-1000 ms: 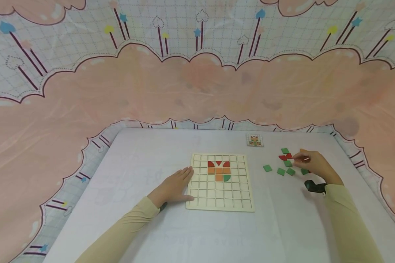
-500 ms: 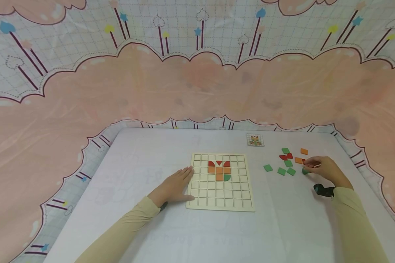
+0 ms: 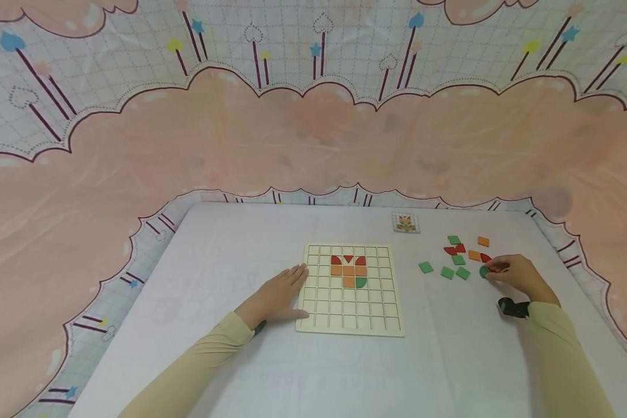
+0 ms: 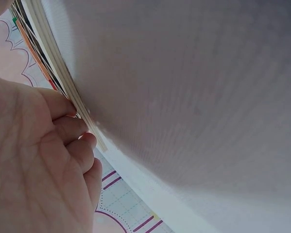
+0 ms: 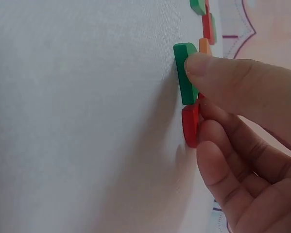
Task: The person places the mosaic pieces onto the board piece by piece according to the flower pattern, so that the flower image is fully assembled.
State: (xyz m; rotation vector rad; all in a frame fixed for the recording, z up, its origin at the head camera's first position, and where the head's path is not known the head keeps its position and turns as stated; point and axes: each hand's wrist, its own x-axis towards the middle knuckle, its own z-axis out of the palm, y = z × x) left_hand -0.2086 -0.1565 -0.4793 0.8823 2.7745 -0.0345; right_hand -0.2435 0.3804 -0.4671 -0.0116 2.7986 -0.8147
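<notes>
My left hand (image 3: 281,293) rests along the left side of a pale wooden grid board (image 3: 313,306), fingers at its upper left edge and thumb near the lower left. Close up in the left wrist view, the fingertips (image 4: 79,128) touch the board's edge. Red corner pieces, a red triangle (image 3: 348,259), orange squares (image 3: 348,270) and one green quarter-circle sit in its upper middle cells. Over at the right, my right hand (image 3: 522,276) pinches a green rounded tile (image 5: 183,73), with the thumb on its face. A red tile (image 5: 189,126) lies against it, partly behind the fingers.
Loose green squares (image 3: 447,273), red pieces (image 3: 451,251) and orange squares (image 3: 483,241) lie scattered left of and beyond the right hand. A small pattern card (image 3: 406,223) lies behind the board. A white cloth (image 3: 230,244) covers the table.
My right hand has moved right and nearer, from over the red pieces to the green rounded tile, uncovering the orange squares. The left hand and board have stayed put.
</notes>
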